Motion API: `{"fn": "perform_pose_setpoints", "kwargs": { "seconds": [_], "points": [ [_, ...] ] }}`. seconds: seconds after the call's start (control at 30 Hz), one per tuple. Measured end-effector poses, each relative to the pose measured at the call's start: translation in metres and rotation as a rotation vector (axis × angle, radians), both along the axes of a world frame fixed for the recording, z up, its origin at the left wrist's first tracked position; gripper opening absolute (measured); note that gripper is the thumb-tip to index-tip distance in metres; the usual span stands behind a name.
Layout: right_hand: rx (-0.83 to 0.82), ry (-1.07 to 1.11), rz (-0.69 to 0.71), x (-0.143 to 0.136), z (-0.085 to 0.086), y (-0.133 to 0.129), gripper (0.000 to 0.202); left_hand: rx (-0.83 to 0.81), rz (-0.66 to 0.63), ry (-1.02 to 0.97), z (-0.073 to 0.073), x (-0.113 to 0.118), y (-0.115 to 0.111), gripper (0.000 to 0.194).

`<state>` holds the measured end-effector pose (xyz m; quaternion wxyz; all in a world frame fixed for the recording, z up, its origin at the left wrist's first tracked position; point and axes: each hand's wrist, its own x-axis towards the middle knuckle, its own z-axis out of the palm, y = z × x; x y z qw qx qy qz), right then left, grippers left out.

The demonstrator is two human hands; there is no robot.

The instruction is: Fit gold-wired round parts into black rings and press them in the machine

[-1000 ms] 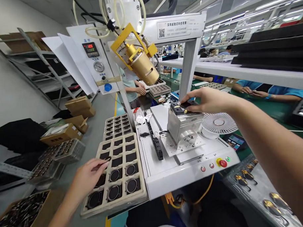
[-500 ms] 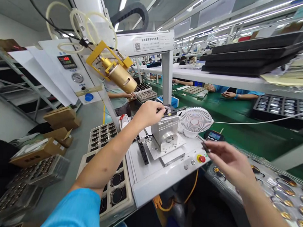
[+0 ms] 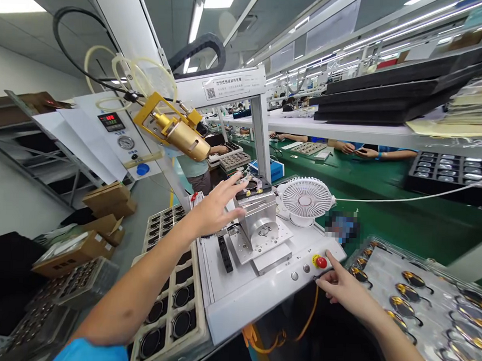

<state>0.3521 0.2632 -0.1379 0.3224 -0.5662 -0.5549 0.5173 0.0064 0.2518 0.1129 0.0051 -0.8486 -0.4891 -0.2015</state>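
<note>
We see a dark-rimmed round pc [image 3: 252, 185] atop the shiny metal blk [image 3: 259, 211], L hand [image 3: 214, 208] spread wide nearby, R hand [image 3: 343, 285] half-curled, contents unclear.

And here's our white fan [image 3: 304, 199], its cord [image 3: 406, 201] stretching right above the green table [image 3: 390, 214]. We've got black foam sheets [image 3: 386, 93] stacked on the long shelf [image 3: 345, 129], papers [image 3: 473, 104] beside them, and, over on our left, cardboard boxes [image 3: 109, 200] near a metal rack [image 3: 37, 142].
</note>
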Motion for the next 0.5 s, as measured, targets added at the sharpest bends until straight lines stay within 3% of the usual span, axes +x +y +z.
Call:
{"fn": "perform_pose_setpoints", "kwargs": {
  "seconds": [0.1,0.17,0.27,0.37,0.4,0.5],
  "points": [
    [0.036,-0.092,0.048,0.002,-0.012,0.003,0.105,0.075,-0.047,-0.026,-0.012,-0.014,-0.063,0.070],
    [0.076,-0.184,0.087,0.005,-0.021,0.003,0.103,0.040,-0.073,-0.100,-0.036,-0.020,-0.107,0.063],
    [0.155,-0.286,0.095,0.008,-0.028,0.005,0.098,-0.109,-0.222,-0.337,-0.097,-0.014,-0.149,0.060],
    [0.215,-0.325,0.101,0.013,-0.026,0.014,0.098,-0.299,-0.372,-0.693,-0.174,0.013,-0.159,0.055],
    [0.216,-0.320,0.114,0.017,-0.022,0.018,0.098,-0.365,-0.349,-0.782,-0.198,0.025,-0.158,0.054],
    [0.169,-0.293,0.177,0.028,-0.005,0.018,0.089,-0.604,0.045,-0.978,-0.255,0.064,-0.154,0.047]
  ]
}}
